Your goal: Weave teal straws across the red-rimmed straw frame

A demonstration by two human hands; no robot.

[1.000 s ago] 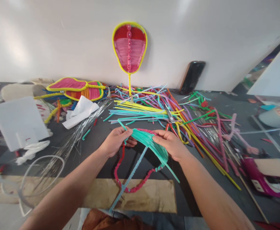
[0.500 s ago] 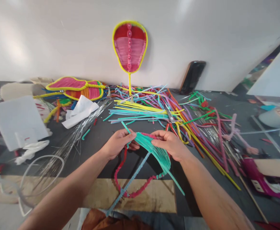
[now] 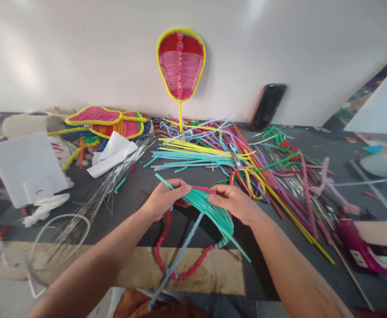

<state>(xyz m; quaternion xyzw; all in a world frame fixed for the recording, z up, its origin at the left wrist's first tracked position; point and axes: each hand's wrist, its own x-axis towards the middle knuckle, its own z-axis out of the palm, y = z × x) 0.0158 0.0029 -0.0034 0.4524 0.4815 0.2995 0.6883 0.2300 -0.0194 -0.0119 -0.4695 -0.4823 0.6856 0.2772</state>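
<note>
Teal strands [image 3: 221, 216] spanning a pink loop [image 3: 196, 266] sit at six o'clock, pinched by the left hand [image 3: 167, 198] at the loop's eleven and the right hand [image 3: 236, 202] at its two, where a slackened grip could let them splay.

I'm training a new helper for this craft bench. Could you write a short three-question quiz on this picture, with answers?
1. True or false: the left hand and right hand hold the same pipe-cleaner frame.
2. Which colour edges the upright fan-shaped piece? A) purple B) yellow C) blue
3. Fill in: right of that piece in the picture, a black ____ stands by the white panel.

Key: 1. True; 2. B; 3. smartphone.
</note>
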